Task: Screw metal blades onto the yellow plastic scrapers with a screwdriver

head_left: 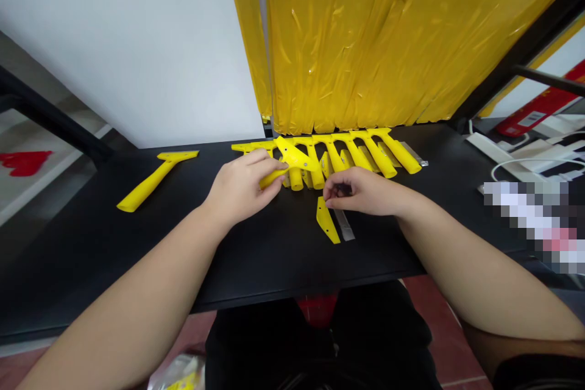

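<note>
My left hand (244,186) is closed around the handle of a yellow scraper (297,157), whose wide head, dotted with small screws or holes, points up and to the right. My right hand (359,191) has its fingers curled into a pinch; whatever is between the fingertips is hidden. Just under those fingertips lies a flat yellow cover plate (326,222) with small holes. A thin metal blade (344,225) rests beside the plate, its upper end beneath my right hand. Behind both hands, several yellow scrapers (359,155) lie in a row, handles toward me.
One more yellow scraper (158,180) lies apart on the left of the black table (269,262). Yellow plastic sheeting (347,42) and a white panel (150,42) stand behind. White trays and cables (516,161) crowd the right. A plastic bag (180,373) sits below the table.
</note>
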A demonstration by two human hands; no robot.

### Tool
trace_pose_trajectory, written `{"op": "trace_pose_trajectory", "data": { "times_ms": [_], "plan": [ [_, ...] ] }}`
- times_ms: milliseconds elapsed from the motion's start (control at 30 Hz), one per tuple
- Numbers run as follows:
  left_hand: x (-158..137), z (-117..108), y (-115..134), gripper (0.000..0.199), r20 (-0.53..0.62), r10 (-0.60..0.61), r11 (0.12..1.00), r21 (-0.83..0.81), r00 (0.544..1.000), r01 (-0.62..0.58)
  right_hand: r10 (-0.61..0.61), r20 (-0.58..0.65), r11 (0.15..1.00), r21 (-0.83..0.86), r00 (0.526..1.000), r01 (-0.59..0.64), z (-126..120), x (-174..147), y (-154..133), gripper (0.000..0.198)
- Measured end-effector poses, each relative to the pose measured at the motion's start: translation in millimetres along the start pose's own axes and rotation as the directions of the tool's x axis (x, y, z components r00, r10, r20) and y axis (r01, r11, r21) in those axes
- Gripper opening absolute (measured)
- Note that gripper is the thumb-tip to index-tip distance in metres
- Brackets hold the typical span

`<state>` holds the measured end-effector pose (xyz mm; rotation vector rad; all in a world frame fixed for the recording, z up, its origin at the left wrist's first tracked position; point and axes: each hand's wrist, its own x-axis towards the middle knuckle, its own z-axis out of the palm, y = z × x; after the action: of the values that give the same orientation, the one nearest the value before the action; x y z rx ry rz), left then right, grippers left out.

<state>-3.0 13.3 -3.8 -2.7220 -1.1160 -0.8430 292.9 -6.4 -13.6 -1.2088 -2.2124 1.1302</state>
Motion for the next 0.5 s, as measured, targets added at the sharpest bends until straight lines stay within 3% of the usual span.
{"op": "trace_pose_trajectory", "data": {
  "times_ms": [100,233,367,500],
  "plan": [
    [-0.1,1.7,1.0,0.026,-0.003,-0.011,1.000,-0.005,1.000,0.011,0.026,0.091,0.998,-0.062,0.996,-0.020,8.1,0.3,-6.0,0.008],
    [-0.5,3.0,2.5,0.026,0.016,0.002,1.000,-0.018,1.000,-0.001,0.049,0.110,0.997,-0.064,0.993,-0.042,10.3,1.5,-7.8,0.012],
    [-1.1,4.0,4.5,0.025,0.024,0.037,0.999,-0.027,0.999,-0.037,0.083,0.002,0.996,-0.017,0.997,-0.083,4.7,3.5,-1.8,0.012],
    [-1.2,4.6,6.6,0.024,0.018,0.099,0.993,-0.066,0.995,-0.097,0.096,-0.211,0.980,0.194,0.973,-0.054,2.7,7.0,3.3,0.018]
  ]
}}
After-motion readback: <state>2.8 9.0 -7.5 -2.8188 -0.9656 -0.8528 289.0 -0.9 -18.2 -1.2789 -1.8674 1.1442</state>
